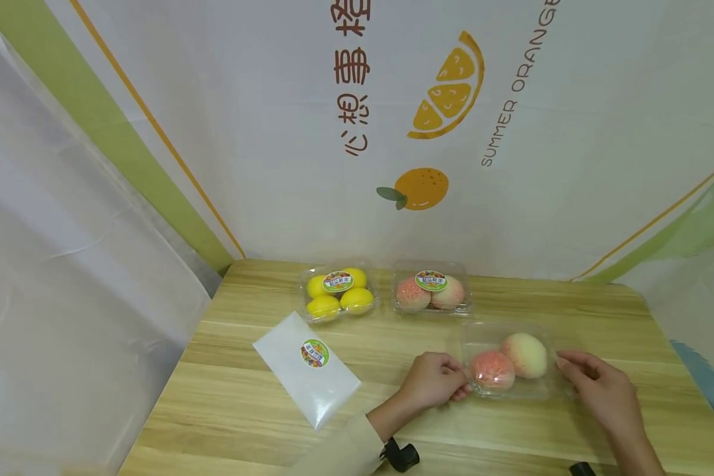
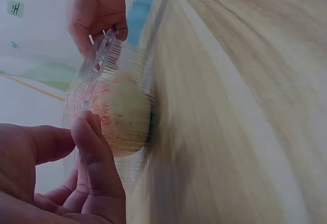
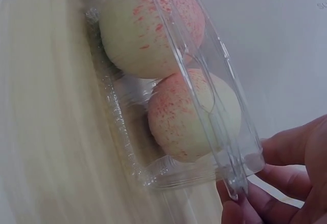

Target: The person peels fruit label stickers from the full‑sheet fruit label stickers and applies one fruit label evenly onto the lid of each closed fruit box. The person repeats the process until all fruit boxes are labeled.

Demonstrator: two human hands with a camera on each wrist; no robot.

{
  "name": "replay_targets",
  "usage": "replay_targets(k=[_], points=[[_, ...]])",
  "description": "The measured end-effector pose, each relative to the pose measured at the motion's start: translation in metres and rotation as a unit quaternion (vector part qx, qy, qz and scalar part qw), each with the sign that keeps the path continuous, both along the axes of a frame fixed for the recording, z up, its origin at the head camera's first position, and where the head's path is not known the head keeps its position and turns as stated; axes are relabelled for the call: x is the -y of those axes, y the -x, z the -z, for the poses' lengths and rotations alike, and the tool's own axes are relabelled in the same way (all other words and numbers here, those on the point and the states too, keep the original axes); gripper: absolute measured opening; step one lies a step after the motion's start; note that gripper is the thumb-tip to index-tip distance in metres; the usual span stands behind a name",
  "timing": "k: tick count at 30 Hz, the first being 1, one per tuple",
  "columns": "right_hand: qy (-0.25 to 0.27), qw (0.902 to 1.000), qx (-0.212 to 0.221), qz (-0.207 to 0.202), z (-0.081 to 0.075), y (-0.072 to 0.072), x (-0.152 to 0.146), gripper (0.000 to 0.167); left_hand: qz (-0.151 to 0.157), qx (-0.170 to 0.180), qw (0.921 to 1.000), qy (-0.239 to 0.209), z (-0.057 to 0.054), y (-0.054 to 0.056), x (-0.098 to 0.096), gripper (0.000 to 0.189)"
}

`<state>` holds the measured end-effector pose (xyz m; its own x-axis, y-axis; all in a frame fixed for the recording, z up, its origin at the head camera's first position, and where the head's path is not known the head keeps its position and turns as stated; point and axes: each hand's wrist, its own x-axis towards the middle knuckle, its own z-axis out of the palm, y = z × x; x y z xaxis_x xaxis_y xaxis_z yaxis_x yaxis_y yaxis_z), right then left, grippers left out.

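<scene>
While both hands meet it at its ends, item one: a clear box (image 1: 480, 337), at the near right part of the table (image 1: 226, 410), base down and long axis running left to right, roughly along the table's far edge. Contents: two peaches, the redder peach (image 1: 492, 370) at left and nearer, the paler peach (image 1: 528, 355) at right and farther, side by side. Lid (image 3: 232, 81) over the base; whether fully fastened, cannot tell.

Surroundings and room: wood surface to the near side of the box, and between the right hand and the table's right edge. The box's far left corner lies just beside a second peach box (image 1: 407, 270), which stands by the far edge.

Left hand (image 1: 434, 380): thumb and forefinger brought together, pinching the box's rim (image 3: 236, 180) at the near left corner. Right hand (image 1: 603, 390): thumb and fingers pinching the rim at the right end.

Outlying: left of the second peach box, a box of yellow fruit (image 1: 370, 281), four pieces, oval label on top; nearer and left, a white packet (image 1: 306, 380), lying aslant, round label (image 1: 315, 353) on its far part. Beyond the table, a white cloth (image 1: 285, 132) with orange prints.
</scene>
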<state>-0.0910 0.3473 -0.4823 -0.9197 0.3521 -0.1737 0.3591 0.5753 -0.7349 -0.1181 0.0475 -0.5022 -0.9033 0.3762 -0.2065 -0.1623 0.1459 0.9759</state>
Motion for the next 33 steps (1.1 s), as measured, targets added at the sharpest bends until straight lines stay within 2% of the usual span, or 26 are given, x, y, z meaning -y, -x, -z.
replay_targets(k=[7,15,20,26,33], points=[[-0.002,0.9995,-0.023,-0.020,0.003,-0.001,0.014,0.048,0.000,-0.005,1.0000,-0.003,0.003,-0.005,0.018,0.011],[-0.007,0.9971,-0.058,-0.048,0.007,-0.003,0.034,0.041,-0.008,-0.017,0.9998,0.008,0.002,-0.006,0.041,0.011],[-0.012,0.9946,-0.079,-0.066,0.008,-0.001,0.045,0.036,-0.022,-0.019,0.9995,0.015,0.005,-0.006,0.054,0.011],[0.004,0.9919,-0.100,-0.079,0.009,0.003,0.060,0.030,-0.048,-0.007,0.9988,-0.008,0.006,-0.005,0.066,0.009],[0.013,0.9912,-0.095,-0.092,0.007,0.008,0.077,0.029,-0.064,-0.010,0.9979,-0.004,0.006,-0.004,0.082,0.009]])
